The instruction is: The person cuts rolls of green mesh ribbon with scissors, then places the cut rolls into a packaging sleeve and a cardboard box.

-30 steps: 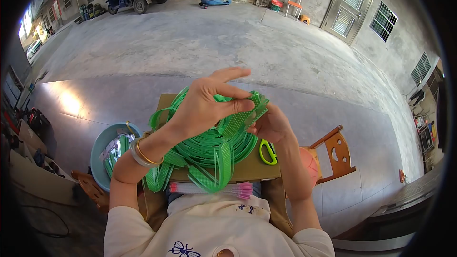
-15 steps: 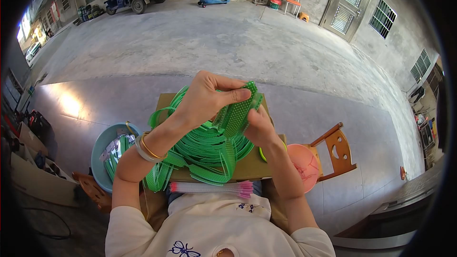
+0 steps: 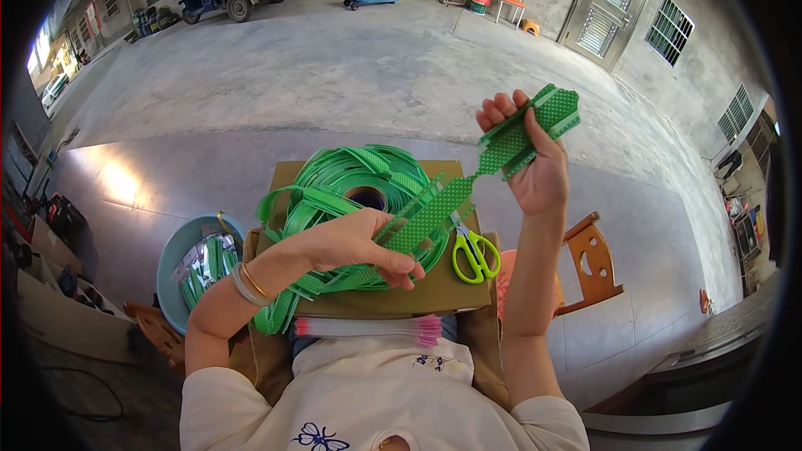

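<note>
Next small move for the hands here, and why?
Probably ease the right hand slightly away from the left hand, to straighten the green strip: the right hand grips its bunched end, the left hand is at its lower stretch over the green coil, and the narrow neck between them looks slightly kinked.

1 roll (image 3: 332,192), 1 pair of scissors (image 3: 474,240), apparently 2 basins (image 3: 175,267) (image 3: 505,271).

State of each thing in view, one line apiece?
Green strip: layered at its upper end
Right hand: closed on strip
Left hand: curled at strip, grip unclear
Green coil: loosely wound, on box
Scissors: on box, unheld
Pink-tipped bundle: lying crosswise, unheld
Blue tub: uncovered, partly filled
Metal door: shut
</note>
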Tool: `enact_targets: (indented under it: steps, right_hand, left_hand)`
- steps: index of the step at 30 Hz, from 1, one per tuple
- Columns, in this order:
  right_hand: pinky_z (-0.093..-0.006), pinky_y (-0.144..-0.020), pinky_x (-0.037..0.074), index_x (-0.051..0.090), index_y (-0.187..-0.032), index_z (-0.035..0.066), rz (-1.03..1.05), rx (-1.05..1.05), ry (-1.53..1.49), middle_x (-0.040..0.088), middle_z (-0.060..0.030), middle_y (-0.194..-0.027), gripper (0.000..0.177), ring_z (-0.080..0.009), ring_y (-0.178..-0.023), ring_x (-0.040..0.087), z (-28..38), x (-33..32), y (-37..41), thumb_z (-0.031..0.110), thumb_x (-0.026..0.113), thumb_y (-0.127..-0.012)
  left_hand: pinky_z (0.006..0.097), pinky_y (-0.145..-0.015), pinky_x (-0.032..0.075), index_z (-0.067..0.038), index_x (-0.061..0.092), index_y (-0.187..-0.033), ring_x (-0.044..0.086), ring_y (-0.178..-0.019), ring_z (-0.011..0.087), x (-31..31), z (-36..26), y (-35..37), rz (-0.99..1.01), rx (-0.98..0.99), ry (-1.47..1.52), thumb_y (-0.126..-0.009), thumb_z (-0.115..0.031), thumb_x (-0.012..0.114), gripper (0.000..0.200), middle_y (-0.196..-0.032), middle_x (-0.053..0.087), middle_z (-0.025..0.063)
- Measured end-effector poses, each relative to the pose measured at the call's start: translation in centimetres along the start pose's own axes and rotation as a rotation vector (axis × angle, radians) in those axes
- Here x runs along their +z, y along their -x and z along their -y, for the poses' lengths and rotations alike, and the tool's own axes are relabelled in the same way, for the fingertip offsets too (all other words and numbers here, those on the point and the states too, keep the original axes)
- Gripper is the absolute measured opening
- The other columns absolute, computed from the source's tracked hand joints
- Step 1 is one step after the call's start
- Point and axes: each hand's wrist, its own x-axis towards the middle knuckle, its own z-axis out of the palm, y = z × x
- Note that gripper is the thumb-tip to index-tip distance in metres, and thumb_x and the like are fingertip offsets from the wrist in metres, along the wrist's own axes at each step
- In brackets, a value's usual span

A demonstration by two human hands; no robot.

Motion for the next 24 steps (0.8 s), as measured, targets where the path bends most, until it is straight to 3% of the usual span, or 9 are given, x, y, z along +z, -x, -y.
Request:
enact_targets:
  steps: [1, 7, 10, 13, 16, 19, 22, 24]
  right_hand:
    - [-0.0472, -0.098, 0.041, 0.041, -0.116, -0.008, 0.057, 0.002, -0.021, 0.052, -0.0246, -0.113, 0.029, -0.0366, -0.109, 0.051, 0.6, -1.0, -0.2, 0.011, 0.033, -0.095]
    - [-0.0455, -0.1, 0.039, 0.04, -0.118, -0.007, -0.129, -0.063, 0.019, 0.046, -0.0239, -0.122, 0.03, -0.0346, -0.115, 0.046, 2.7, -4.7, -0.5, 0.011, 0.032, -0.096]
    - [-0.0455, -0.1, 0.039, 0.04, -0.118, -0.007, -0.209, -0.076, 0.045, 0.047, -0.0238, -0.122, 0.03, -0.0339, -0.115, 0.047, 1.9, -5.9, -0.4, 0.011, 0.034, -0.095]
    - [-0.0436, -0.095, 0.043, 0.041, -0.118, -0.006, -0.26, -0.038, 0.067, 0.051, -0.022, -0.117, 0.029, -0.0317, -0.108, 0.051, -0.2, -6.4, -0.2, 0.012, 0.036, -0.095]
    - [-0.0399, -0.086, 0.047, 0.044, -0.116, -0.005, -0.22, 0.036, 0.042, 0.055, -0.0181, -0.107, 0.029, -0.0271, -0.097, 0.056, -3.7, -5.7, 0.0, 0.015, 0.039, -0.095]
    - [-0.0364, -0.076, 0.049, 0.048, -0.113, -0.002, -0.181, 0.111, 0.079, 0.056, -0.0144, -0.098, 0.036, -0.0226, -0.086, 0.057, -6.8, -2.8, 0.2, 0.028, 0.043, -0.094]
    - [-0.034, -0.071, 0.05, 0.05, -0.11, -0.001, -0.103, 0.19, -0.005, 0.057, -0.013, -0.092, 0.059, -0.0211, -0.08, 0.058, -8.8, 1.4, 0.5, 0.052, 0.037, -0.088]
    - [-0.033, -0.07, 0.05, 0.051, -0.109, 0.0, 0.042, 0.247, -0.075, 0.058, -0.013, -0.09, 0.076, -0.0214, -0.078, 0.058, -9.7, 2.7, 0.6, 0.068, 0.03, -0.082]
  left_hand:
    - [0.027, -0.074, 0.05, 0.003, 0.048, -0.114, 0.064, -0.084, 0.0212, 0.0, -0.1, 0.4, 0.002, -0.032, 0.002, -0.081, -0.009, 0.063, 0.038, -0.097, 0.063, 0.0157]
    - [0.0251, -0.069, 0.049, 0.004, 0.055, -0.103, 0.064, -0.082, 0.0165, -0.7, -1.9, 2.9, 0.042, 0.031, -0.111, -0.084, -0.008, 0.06, 0.024, -0.091, 0.064, 0.012]
    - [0.0243, -0.069, 0.048, 0.005, 0.055, -0.1, 0.064, -0.08, 0.0153, 0.6, -4.7, 4.8, -0.102, -0.055, -0.067, -0.085, -0.01, 0.06, 0.022, -0.089, 0.064, 0.0096]
    - [0.0296, -0.082, 0.047, 0.003, 0.057, -0.09, 0.062, -0.095, 0.0229, 0.7, -5.4, 5.4, -0.266, 0.178, -0.264, -0.082, -0.01, 0.063, 0.016, -0.101, 0.063, 0.0162]
    - [0.0343, -0.093, 0.039, 0.001, 0.062, -0.081, 0.053, -0.111, 0.025, 1.4, -6.6, 5.4, -0.431, 0.618, -0.736, -0.077, -0.01, 0.067, 0.013, -0.118, 0.054, 0.0219]
    - [0.0367, -0.102, 0.028, 0.0, 0.066, -0.078, 0.043, -0.122, 0.0261, 2.2, -8.4, 3.9, -0.46, 0.712, -0.693, -0.073, -0.014, 0.072, 0.016, -0.129, 0.044, 0.0242]
    - [0.0311, -0.087, 0.044, 0.001, 0.068, -0.082, 0.049, -0.116, 0.0253, 0.8, -9.4, 0.8, -0.487, 0.749, -0.844, -0.073, -0.019, 0.073, 0.023, -0.13, 0.042, 0.026]
    - [0.0257, -0.068, 0.047, 0.003, 0.067, -0.084, 0.053, -0.109, 0.0244, 0.2, -10.4, -0.5, -0.496, 0.581, -0.685, -0.074, -0.021, 0.072, 0.026, -0.13, 0.04, 0.0279]
